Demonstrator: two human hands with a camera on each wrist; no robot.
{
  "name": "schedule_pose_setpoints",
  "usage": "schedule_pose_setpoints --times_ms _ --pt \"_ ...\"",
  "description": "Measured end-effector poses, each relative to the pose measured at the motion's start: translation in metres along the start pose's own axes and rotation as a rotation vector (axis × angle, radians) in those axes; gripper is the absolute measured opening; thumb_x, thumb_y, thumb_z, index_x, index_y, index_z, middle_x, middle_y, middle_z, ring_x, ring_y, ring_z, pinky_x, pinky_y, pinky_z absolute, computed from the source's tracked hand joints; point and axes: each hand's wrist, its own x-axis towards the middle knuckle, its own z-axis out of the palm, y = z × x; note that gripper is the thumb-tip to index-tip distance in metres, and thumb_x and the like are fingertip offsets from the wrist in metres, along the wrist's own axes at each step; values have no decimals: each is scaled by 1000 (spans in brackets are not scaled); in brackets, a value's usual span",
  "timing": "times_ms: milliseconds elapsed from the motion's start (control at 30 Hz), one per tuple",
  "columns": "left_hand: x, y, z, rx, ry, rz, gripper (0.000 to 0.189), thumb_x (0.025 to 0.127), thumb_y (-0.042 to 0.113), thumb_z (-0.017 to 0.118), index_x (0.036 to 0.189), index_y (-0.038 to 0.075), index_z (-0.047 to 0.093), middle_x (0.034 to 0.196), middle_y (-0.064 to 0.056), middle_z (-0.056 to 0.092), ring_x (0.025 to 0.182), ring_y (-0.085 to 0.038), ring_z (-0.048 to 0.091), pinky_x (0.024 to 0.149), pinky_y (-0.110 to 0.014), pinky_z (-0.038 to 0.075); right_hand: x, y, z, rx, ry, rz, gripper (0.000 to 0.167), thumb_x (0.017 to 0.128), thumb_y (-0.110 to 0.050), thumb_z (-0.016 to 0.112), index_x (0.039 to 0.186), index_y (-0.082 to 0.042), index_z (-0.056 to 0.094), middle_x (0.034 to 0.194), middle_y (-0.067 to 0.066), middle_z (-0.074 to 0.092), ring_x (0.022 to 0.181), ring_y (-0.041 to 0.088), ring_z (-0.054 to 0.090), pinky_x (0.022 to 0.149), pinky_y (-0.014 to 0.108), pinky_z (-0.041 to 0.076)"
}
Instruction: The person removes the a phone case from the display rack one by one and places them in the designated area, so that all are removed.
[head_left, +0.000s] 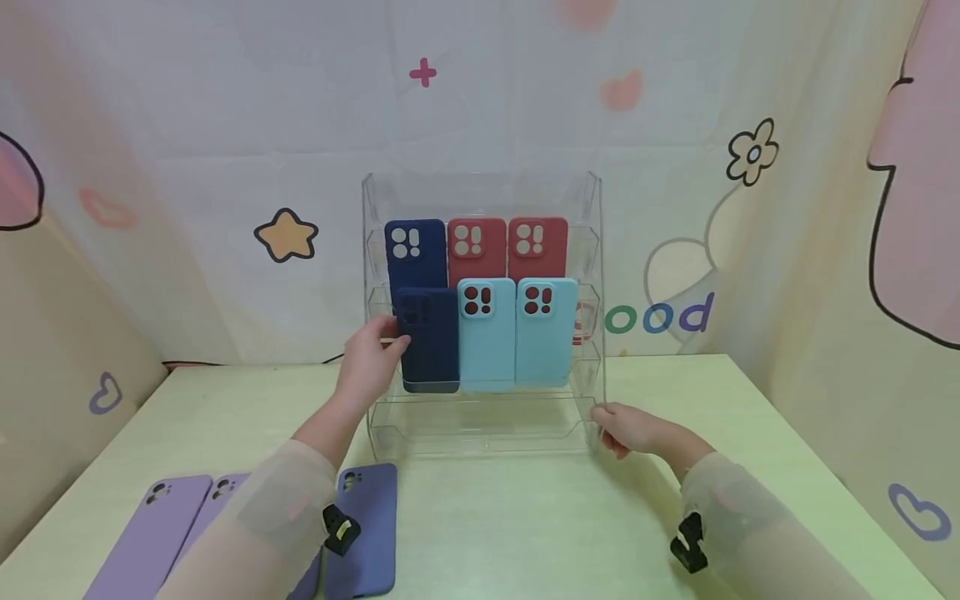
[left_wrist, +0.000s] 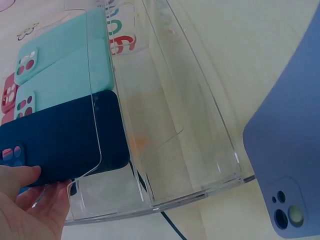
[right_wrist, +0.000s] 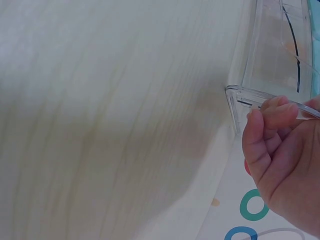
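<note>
A clear tiered rack [head_left: 486,446] stands at the back of the table. My left hand [head_left: 369,358] pinches the left edge of a dark navy phone case [head_left: 430,350], thumb in front and fingers behind, at the left of a middle tier. Beside that case stand two light blue phone cases [head_left: 487,346]. Behind, one tier up, are a navy case [head_left: 417,258] and two red cases [head_left: 477,242]. At the rack's lower right corner my right hand [head_left: 630,427] grips the clear side panel, its fingers curled around the edge in the right wrist view.
Several purple and blue-violet phone cases lie on the table at front left, among them a lilac case [head_left: 150,533] and a blue-violet case [head_left: 367,533], partly under my left sleeve. A printed curtain [head_left: 480,108] hangs behind the rack.
</note>
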Motion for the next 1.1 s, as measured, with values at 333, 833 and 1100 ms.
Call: schedule_pose_setpoints --times_ms 333,833,1100 --pt "1 -11 -13 18 -53 37 33 93 9 56 122 -6 54 116 -22 59 106 -35 57 90 -44 45 2 -2 1 3 -24 3 36 97 -20 24 79 1 48 57 2 40 51 16 39 64 32 39" --pt "-4 -10 -31 -44 -6 143 27 93 9 56 118 0 59 110 -18 62 98 -32 60 84 -43 48 -1 -2 2 4 -19 6 36 98 -19 24 77 -1 47 56 2 39 50 16 38 66 33 38" --pt "-7 -7 -46 -126 66 136 30 94 10 56 122 1 58 113 -16 61 100 -28 61 83 -35 50 -2 -2 0 3 -10 -1 36 98 -20 25 79 1 47 58 2 40 51 16 39 63 32 42"
